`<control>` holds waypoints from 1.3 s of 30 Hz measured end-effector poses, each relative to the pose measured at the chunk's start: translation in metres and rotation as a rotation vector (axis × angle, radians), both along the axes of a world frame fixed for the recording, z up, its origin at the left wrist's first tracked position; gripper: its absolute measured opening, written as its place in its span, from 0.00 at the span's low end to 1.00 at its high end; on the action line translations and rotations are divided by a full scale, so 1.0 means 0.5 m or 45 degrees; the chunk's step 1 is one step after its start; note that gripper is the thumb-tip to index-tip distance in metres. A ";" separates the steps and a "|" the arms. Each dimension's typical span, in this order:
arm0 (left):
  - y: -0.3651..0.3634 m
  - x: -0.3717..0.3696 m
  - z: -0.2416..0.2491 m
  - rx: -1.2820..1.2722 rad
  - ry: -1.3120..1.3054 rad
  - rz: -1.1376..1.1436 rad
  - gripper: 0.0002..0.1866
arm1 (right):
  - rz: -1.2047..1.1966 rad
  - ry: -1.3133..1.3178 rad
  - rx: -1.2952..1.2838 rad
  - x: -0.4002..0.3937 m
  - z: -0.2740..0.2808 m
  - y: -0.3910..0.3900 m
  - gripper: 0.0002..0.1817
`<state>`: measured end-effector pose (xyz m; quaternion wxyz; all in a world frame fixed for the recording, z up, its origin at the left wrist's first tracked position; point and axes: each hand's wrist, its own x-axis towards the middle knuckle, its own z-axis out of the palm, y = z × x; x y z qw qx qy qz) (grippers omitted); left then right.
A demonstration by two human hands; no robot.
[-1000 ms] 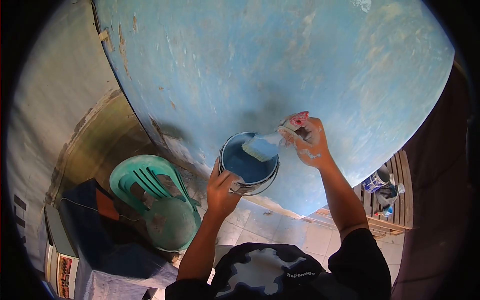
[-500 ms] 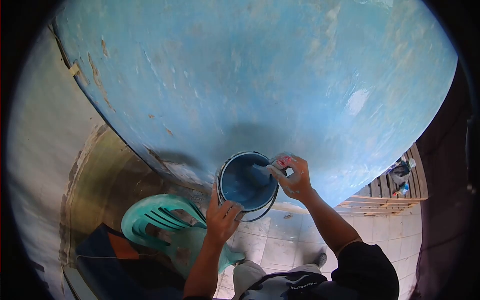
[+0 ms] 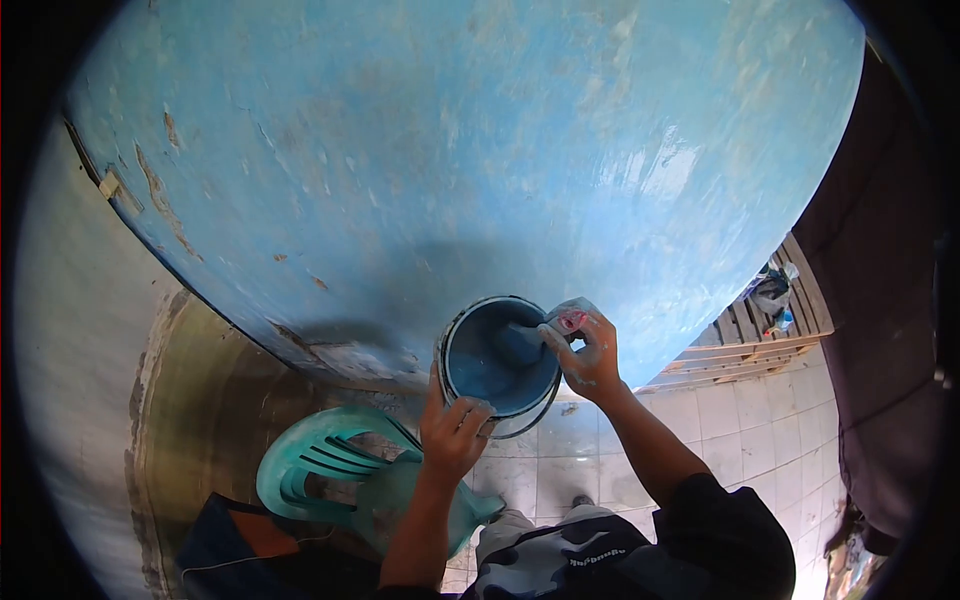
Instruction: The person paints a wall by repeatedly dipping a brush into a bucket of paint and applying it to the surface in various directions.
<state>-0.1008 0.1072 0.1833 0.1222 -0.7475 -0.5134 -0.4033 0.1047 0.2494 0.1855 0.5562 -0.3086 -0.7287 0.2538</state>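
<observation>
A dark-rimmed bucket (image 3: 447,365) with bluish paste coating its inside is tilted towards me in front of the blue wall. My left hand (image 3: 455,428) grips its left side and lower rim, fingers smeared with pale paste. In my right hand (image 3: 590,360), at the right of the rim, is a paste-covered putty knife (image 3: 525,342). The blade reaches inside the bucket, and some red shows near its handle end, mostly hidden by my fingers. The bucket's wire handle (image 3: 545,412) hangs down at the lower right.
The blue wall (image 3: 420,150) has peeling patches and a wet shiny spot. A green plastic chair (image 3: 375,485) stands at lower left, beside a dark blue item (image 3: 215,550) with an orange patch. On the right, a wooden pallet (image 3: 735,345) carries plastic bags (image 3: 772,292). A dark curtain (image 3: 880,300) hangs beyond.
The view has swung slightly, so wall, chair and pallet sit differently in it. Both hands keep their hold, and the bucket and putty knife stay nearly the same relative to each other.
</observation>
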 end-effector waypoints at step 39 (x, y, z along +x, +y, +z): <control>0.026 0.608 0.120 -0.106 -0.479 -0.234 0.29 | -0.253 0.216 0.224 0.634 0.155 -0.108 0.07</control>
